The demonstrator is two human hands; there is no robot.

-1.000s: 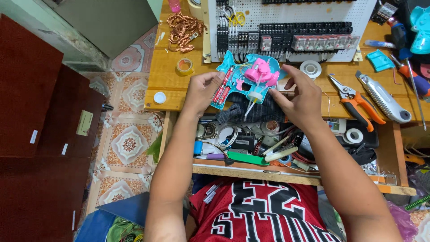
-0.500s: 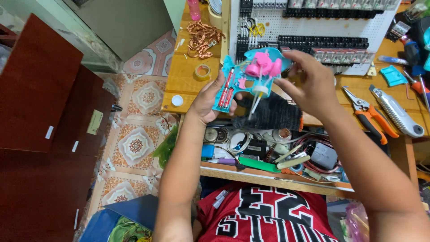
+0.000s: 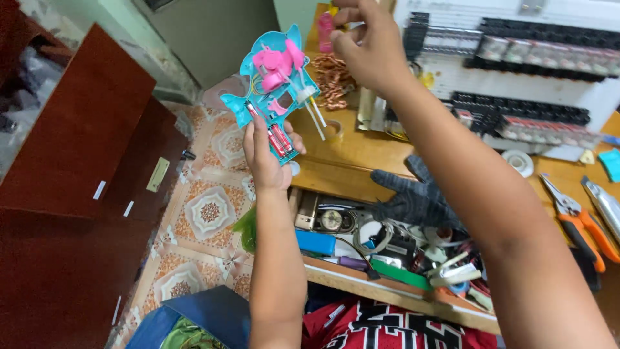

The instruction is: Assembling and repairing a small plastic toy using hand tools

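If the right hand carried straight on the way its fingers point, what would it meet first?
Probably the open turquoise toy held up by the left hand: the right hand has its fingertips aimed leftward at the pink parts, though depth is unclear.

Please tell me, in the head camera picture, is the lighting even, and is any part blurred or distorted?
Head view: soft, even light with no hard glare; the turquoise toy shell in the left hand is fairly sharp; the right hand near the top edge looks slightly smeared; the wooden workbench and the dark cabinet lean outward, a wide-angle effect.
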